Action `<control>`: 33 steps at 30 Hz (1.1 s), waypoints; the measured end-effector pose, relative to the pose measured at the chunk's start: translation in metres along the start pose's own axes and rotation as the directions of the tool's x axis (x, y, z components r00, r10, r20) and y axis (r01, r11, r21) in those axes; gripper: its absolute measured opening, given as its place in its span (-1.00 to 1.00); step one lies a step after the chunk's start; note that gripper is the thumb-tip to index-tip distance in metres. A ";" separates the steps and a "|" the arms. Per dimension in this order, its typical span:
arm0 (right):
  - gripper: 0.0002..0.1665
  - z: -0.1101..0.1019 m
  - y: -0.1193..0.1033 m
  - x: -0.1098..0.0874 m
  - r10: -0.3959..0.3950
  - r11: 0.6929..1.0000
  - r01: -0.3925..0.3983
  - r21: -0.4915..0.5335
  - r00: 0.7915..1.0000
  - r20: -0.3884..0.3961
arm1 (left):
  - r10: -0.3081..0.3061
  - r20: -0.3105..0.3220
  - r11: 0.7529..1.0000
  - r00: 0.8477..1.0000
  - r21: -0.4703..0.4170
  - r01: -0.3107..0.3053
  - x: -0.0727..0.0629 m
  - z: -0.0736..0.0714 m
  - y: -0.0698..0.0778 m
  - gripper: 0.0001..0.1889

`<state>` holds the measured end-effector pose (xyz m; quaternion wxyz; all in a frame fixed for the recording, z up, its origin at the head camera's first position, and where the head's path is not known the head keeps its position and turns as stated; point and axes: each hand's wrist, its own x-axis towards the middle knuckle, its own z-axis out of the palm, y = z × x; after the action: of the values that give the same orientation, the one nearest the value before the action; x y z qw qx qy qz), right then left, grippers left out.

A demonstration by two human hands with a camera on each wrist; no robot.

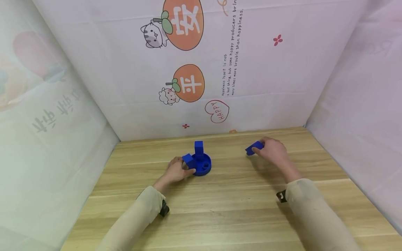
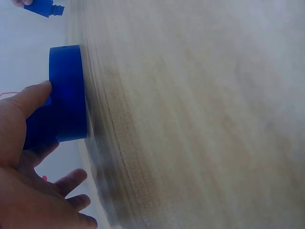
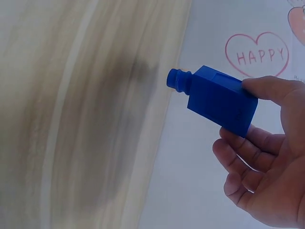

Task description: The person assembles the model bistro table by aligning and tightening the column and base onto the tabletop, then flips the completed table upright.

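Note:
A round blue base (image 1: 205, 171) with a raised rim sits on the wooden table. Two blue rectangular blocks rise from it, one at the back (image 1: 199, 148) and one at the left (image 1: 189, 161); a small socket shows at its right. My left hand (image 1: 174, 171) holds the base at its left side, thumb against it and the other fingers partly hidden behind the left block. Off to the right, my right hand (image 1: 274, 150) pinches a loose blue block (image 3: 219, 102) between thumb and fingers, above the table. Its ridged round peg (image 3: 179, 80) points away from the palm.
The wooden table (image 1: 220, 209) is bounded by a white printed cloth (image 1: 251, 69) at the back and pale cloth sides (image 1: 361, 104) at left and right. Dark bands (image 1: 164, 208) sit at both sleeve cuffs.

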<state>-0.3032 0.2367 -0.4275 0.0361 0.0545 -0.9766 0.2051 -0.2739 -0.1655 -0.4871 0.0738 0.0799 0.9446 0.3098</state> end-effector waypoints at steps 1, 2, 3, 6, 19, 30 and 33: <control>-0.36 0.000 -0.002 0.000 -0.003 1.000 0.003 0.004 1.000 0.000 | -0.002 0.001 1.000 1.000 -0.002 0.002 0.000 0.000 0.000 -0.13; -0.36 0.000 -0.005 -0.001 -0.006 1.000 0.006 0.006 1.000 -0.002 | -0.004 0.003 1.000 1.000 -0.004 0.004 0.000 0.000 0.000 -0.13; -0.37 0.000 -0.007 -0.001 -0.011 1.000 0.011 0.009 1.000 -0.003 | -0.006 0.003 1.000 1.000 -0.007 0.006 0.000 0.000 0.001 -0.13; -0.38 0.000 -0.012 -0.001 -0.015 1.000 0.015 0.013 1.000 -0.005 | -0.008 0.000 1.000 1.000 -0.009 0.008 -0.001 0.000 0.001 -0.13; -0.42 0.003 -0.029 -0.002 -0.059 0.998 0.059 0.000 0.998 -0.017 | 0.008 0.001 1.000 1.000 -0.004 -0.008 -0.001 -0.001 0.001 -0.15; -0.44 0.010 -0.045 -0.002 -0.087 0.996 0.087 -0.004 0.996 -0.017 | 0.033 -0.010 0.999 0.999 0.019 -0.033 0.000 0.000 -0.002 -0.18; -0.45 0.012 -0.051 -0.002 -0.096 0.995 0.096 -0.004 0.995 -0.016 | 0.031 -0.010 0.999 0.999 0.021 -0.030 0.001 0.001 -0.003 -0.18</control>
<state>-0.2953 0.1857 -0.4182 0.0539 0.0996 -0.9728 0.2022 -0.2749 -0.1670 -0.4892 0.0635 0.0935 0.9468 0.3014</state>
